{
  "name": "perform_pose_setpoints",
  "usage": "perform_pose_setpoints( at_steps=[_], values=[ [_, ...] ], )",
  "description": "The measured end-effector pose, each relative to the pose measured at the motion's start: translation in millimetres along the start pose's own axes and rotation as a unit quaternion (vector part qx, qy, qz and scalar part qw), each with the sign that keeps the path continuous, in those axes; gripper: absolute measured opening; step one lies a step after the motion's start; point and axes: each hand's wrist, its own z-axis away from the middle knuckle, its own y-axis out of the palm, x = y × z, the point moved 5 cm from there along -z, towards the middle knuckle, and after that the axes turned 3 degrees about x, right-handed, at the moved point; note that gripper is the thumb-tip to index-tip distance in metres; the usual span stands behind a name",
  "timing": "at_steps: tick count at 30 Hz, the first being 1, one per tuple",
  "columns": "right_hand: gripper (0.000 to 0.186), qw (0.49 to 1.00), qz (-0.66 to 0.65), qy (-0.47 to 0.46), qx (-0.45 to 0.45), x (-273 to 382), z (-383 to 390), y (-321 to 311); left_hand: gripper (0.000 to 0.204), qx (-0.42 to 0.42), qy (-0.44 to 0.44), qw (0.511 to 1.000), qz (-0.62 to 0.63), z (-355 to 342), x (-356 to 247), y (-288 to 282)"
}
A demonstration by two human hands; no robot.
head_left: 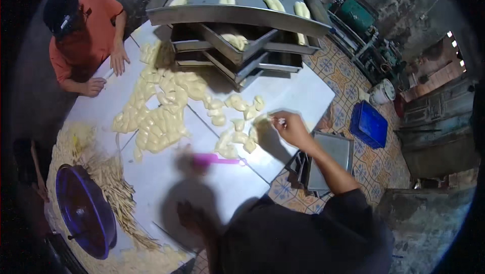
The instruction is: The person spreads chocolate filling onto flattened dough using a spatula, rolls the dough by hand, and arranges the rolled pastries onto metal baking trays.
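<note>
My right hand (290,130) pinches at the right of some small dough pieces (237,137), its fingers closed around a small pale bit I cannot make out. Low in the picture, my left hand (192,216) hangs in shadow over the white tabletop (146,198), fingers apart and holding nothing visible. A pink plastic tool (212,159) lies between my hands. A large spread of cut, glossy dough (156,127) covers the middle of the table.
Stacked metal trays (240,16) with dough strips occupy the back. A purple basin (86,208) sits left among crumbs and sticks. A co-worker (83,36) leans at the upper left; another arm (38,168) shows at far left. More trays (331,157), a blue crate (369,122) and machinery (353,18) are right.
</note>
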Motion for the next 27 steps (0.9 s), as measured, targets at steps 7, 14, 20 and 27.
perform_pose_setpoints(
  at_steps=[7, 14, 20, 27],
  values=[
    [0.044, 0.993, 0.118, 0.003, 0.000, -27, 73, 101, 0.041, -0.005, 0.008, 0.998, 0.058, 20, 11, 18],
    [0.023, 0.998, 0.012, -0.020, -0.053, -50, 86, 149, 0.033, 0.024, -0.027, 0.995, 0.094, 48, 74, 12],
    [0.036, 0.994, 0.059, 0.029, -0.091, -22, 89, 111, 0.022, 0.212, -0.077, 0.902, 0.368, 28, -44, 2],
    [0.023, 0.989, -0.091, 0.031, -0.110, -5, 119, 127, 0.023, 0.180, -0.068, 0.896, 0.401, 40, -20, -12]
  ],
)
